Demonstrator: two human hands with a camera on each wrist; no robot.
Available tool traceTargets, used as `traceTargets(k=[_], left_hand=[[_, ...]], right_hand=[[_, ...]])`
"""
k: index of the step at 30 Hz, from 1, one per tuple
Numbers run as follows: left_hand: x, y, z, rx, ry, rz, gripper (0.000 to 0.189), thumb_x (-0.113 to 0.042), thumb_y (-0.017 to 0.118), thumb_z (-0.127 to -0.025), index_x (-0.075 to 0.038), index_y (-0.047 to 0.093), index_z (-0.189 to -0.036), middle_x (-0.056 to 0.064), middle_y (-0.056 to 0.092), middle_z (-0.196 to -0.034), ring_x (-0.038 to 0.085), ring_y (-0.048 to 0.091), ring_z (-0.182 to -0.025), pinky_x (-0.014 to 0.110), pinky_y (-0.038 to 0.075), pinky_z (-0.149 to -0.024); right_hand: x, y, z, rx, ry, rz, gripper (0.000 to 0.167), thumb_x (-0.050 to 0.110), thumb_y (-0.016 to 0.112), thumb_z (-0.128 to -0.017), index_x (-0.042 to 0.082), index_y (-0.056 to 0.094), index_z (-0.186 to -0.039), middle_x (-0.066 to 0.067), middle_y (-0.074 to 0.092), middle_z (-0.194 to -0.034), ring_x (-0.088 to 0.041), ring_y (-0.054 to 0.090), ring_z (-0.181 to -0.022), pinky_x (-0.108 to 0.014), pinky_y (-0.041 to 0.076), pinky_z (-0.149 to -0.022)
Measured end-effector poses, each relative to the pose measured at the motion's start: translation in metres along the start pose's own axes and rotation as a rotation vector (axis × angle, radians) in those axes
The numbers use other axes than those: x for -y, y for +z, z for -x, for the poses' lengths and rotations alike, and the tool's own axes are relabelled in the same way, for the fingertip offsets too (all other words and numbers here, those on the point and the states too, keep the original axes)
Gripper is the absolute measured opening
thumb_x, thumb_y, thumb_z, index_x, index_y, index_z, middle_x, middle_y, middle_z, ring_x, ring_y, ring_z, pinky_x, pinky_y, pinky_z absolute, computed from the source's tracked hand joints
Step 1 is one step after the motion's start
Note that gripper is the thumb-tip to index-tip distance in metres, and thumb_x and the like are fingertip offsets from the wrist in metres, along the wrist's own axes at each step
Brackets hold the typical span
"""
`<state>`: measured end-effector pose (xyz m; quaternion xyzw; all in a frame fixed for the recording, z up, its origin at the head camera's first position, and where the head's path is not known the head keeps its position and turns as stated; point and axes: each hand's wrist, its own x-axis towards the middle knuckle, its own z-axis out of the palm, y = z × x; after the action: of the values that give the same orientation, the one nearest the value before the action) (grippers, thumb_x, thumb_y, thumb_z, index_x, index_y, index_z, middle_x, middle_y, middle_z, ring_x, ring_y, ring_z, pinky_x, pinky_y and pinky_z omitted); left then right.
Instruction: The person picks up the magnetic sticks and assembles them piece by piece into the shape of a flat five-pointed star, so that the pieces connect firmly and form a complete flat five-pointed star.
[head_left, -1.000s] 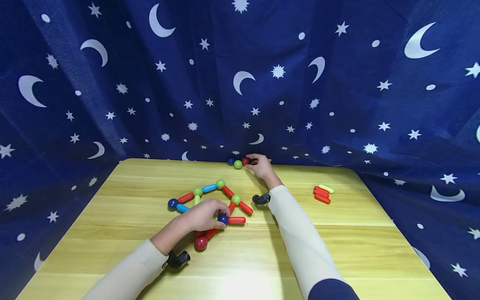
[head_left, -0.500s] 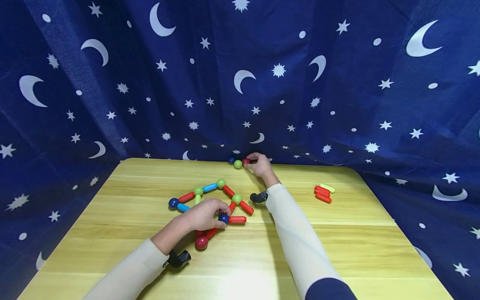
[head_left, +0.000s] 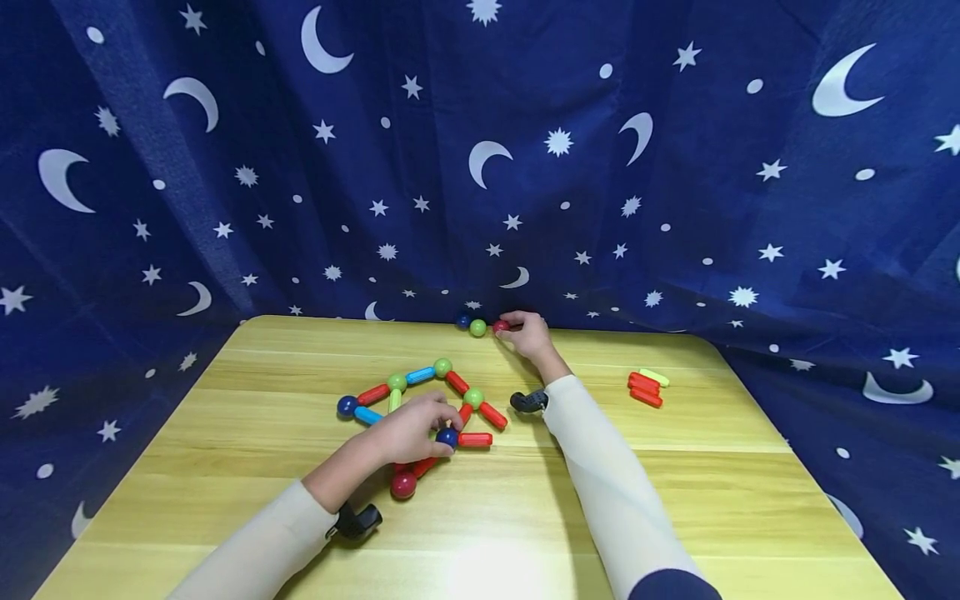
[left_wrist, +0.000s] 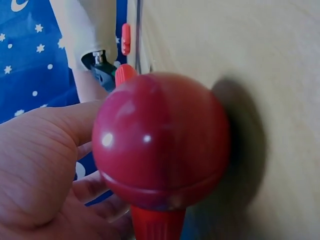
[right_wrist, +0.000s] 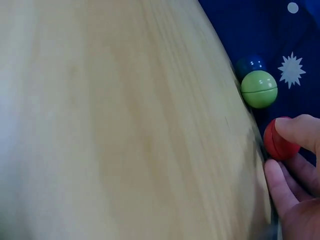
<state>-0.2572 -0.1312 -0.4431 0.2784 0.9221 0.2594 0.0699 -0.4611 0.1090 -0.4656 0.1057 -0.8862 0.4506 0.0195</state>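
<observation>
At the table's far edge my right hand (head_left: 529,335) pinches a red ball (right_wrist: 281,139) between thumb and fingers. A green ball (right_wrist: 259,89) and a blue ball (right_wrist: 250,65) lie just left of it, a small gap away. My left hand (head_left: 417,428) grips a dark blue ball (head_left: 447,438) in a frame of magnetic sticks and balls, and hides part of that frame. A red stick (head_left: 476,439) juts right from the blue ball. Nearest me in the frame is a larger-looking red ball (left_wrist: 161,140), which fills the left wrist view.
Several loose sticks, red (head_left: 645,397) and yellow-green (head_left: 654,377), lie together on the right of the wooden table (head_left: 675,500). A dark blue curtain (head_left: 420,150) with moons and stars hangs behind the table's far edge and along its sides.
My right hand has drawn the red ball to the right, away from the green and blue balls. My left hand stays in place on the frame.
</observation>
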Motion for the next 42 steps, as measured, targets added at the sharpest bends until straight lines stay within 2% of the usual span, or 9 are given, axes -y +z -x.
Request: traceTargets(k=[4, 10, 14, 20, 22, 31, 34, 38, 42], left_hand=[[-0.001, 0.002, 0.0, -0.029, -0.008, 0.017, 0.027, -0.021, 0.085, -0.086, -0.017, 0.074, -0.11, 0.005, 0.055, -0.108, 0.017, 0.056, -0.093, 0.027, 0.05, -0.078], [-0.007, 0.002, -0.004, -0.069, 0.018, -0.002, 0.024, -0.02, 0.083, -0.087, -0.014, 0.076, -0.109, 0.003, 0.055, -0.109, 0.016, 0.053, -0.099, 0.028, 0.05, -0.082], [-0.011, 0.003, -0.008, -0.074, 0.029, -0.033, 0.021, -0.022, 0.083, -0.087, -0.015, 0.078, -0.107, 0.0, 0.055, -0.105, 0.016, 0.047, -0.103, 0.029, 0.047, -0.083], [-0.013, 0.007, -0.012, -0.042, 0.027, -0.052, 0.023, -0.023, 0.082, -0.089, -0.017, 0.079, -0.111, -0.006, 0.057, -0.109, 0.017, 0.043, -0.104, 0.031, 0.042, -0.084], [-0.013, 0.007, -0.013, -0.028, 0.031, -0.053, 0.023, -0.022, 0.081, -0.089, -0.017, 0.079, -0.111, -0.005, 0.059, -0.111, 0.017, 0.044, -0.102, 0.033, 0.041, -0.086], [-0.011, 0.011, -0.017, -0.012, 0.071, -0.036, 0.021, -0.014, 0.081, -0.089, -0.014, 0.079, -0.11, -0.001, 0.065, -0.108, 0.021, 0.053, -0.105, 0.049, 0.039, -0.108], [-0.011, 0.012, -0.017, -0.016, 0.086, -0.022, 0.022, -0.011, 0.081, -0.087, -0.013, 0.079, -0.109, 0.0, 0.069, -0.109, 0.021, 0.055, -0.105, 0.047, 0.04, -0.105], [-0.01, 0.011, -0.016, -0.014, 0.091, -0.014, 0.023, -0.011, 0.081, -0.088, -0.013, 0.079, -0.11, 0.0, 0.073, -0.114, 0.022, 0.056, -0.108, 0.04, 0.045, -0.095], [-0.009, 0.01, -0.016, -0.007, 0.08, 0.013, 0.023, -0.01, 0.08, -0.088, -0.014, 0.079, -0.111, -0.001, 0.074, -0.113, 0.022, 0.057, -0.111, 0.041, 0.045, -0.097]], right_hand=[[-0.001, -0.005, 0.01, 0.007, -0.002, -0.052, 0.036, 0.01, 0.079, -0.089, 0.003, 0.072, -0.123, -0.018, 0.073, -0.12, -0.032, 0.068, -0.109, -0.04, 0.055, -0.093], [-0.006, -0.008, 0.029, 0.051, 0.025, -0.16, 0.038, 0.008, 0.08, -0.088, 0.0, 0.07, -0.123, -0.02, 0.071, -0.122, -0.031, 0.071, -0.108, -0.029, 0.057, -0.083], [-0.004, -0.009, 0.048, 0.075, 0.057, -0.255, 0.039, 0.005, 0.08, -0.086, -0.001, 0.069, -0.123, -0.021, 0.07, -0.122, -0.023, 0.071, -0.099, -0.023, 0.056, -0.076], [0.009, -0.017, 0.084, 0.126, 0.082, -0.382, 0.046, 0.0, 0.08, -0.085, -0.008, 0.065, -0.128, -0.024, 0.071, -0.121, -0.01, 0.068, -0.092, -0.024, 0.057, -0.08], [0.007, -0.018, 0.093, 0.131, 0.075, -0.394, 0.048, 0.0, 0.08, -0.084, -0.008, 0.065, -0.129, -0.023, 0.072, -0.12, -0.008, 0.068, -0.091, -0.019, 0.055, -0.077], [0.013, -0.027, 0.144, 0.224, 0.093, -0.433, 0.042, -0.002, 0.079, -0.084, -0.011, 0.066, -0.124, -0.028, 0.071, -0.118, -0.009, 0.07, -0.088, -0.02, 0.057, -0.078], [0.014, -0.028, 0.157, 0.234, 0.101, -0.438, 0.042, -0.001, 0.079, -0.084, -0.012, 0.066, -0.122, -0.026, 0.072, -0.115, -0.009, 0.07, -0.087, -0.021, 0.057, -0.077], [0.015, -0.03, 0.17, 0.231, 0.109, -0.408, 0.042, 0.0, 0.082, -0.082, -0.009, 0.067, -0.12, -0.021, 0.074, -0.113, -0.009, 0.07, -0.085, -0.021, 0.056, -0.075], [0.016, -0.032, 0.182, 0.261, 0.101, -0.38, 0.043, 0.003, 0.083, -0.082, -0.007, 0.068, -0.121, -0.022, 0.074, -0.112, -0.012, 0.072, -0.087, -0.023, 0.058, -0.076]])
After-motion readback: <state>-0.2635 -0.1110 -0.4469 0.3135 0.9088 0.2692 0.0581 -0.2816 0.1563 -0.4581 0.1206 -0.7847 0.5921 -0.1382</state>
